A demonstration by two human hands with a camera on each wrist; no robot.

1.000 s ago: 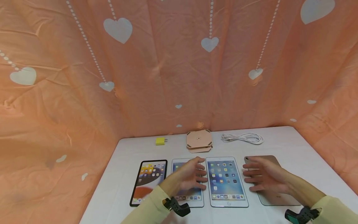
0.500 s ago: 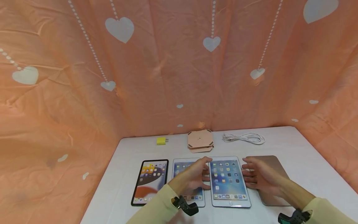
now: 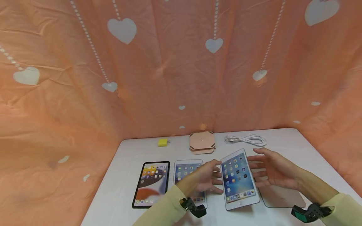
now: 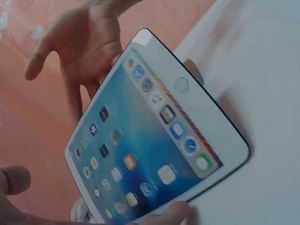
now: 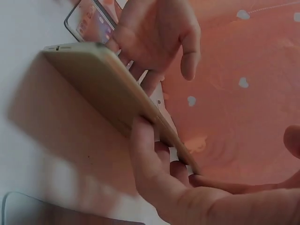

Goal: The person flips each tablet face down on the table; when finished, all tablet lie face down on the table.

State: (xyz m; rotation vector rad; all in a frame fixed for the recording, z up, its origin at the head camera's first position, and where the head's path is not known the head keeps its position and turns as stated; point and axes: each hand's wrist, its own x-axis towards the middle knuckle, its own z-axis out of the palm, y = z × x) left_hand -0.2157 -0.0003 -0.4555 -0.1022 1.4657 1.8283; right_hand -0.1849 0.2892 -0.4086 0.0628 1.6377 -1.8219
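Observation:
A white-framed tablet (image 3: 238, 179) with its screen lit is raised and tilted between my two hands. At its left edge are the fingers of my left hand (image 3: 207, 177), with the thumb apart from it in the left wrist view. My right hand (image 3: 278, 171) has its extended fingers (image 5: 145, 145) against the tablet's right side and back, thumb standing away. The gold back (image 5: 93, 79) shows in the right wrist view, over its shadow. Beneath my left arm lies a second white tablet (image 3: 183, 169), partly hidden. Under my right hand is a rose-gold tablet (image 3: 282, 196), face down.
A black-framed tablet (image 3: 152, 185) lies at the left of the white table (image 3: 118, 175). Along the back sit a yellow charger plug (image 3: 162, 142), a folded pink stand (image 3: 202, 141) and a coiled white cable (image 3: 246, 139). An orange curtain (image 3: 169, 78) hangs behind and at both sides.
The white-framed tablet lay flat between my hands; it is now lifted, turned and tilted, a little to the right. Both hands closed in on it, and the left hand moved right.

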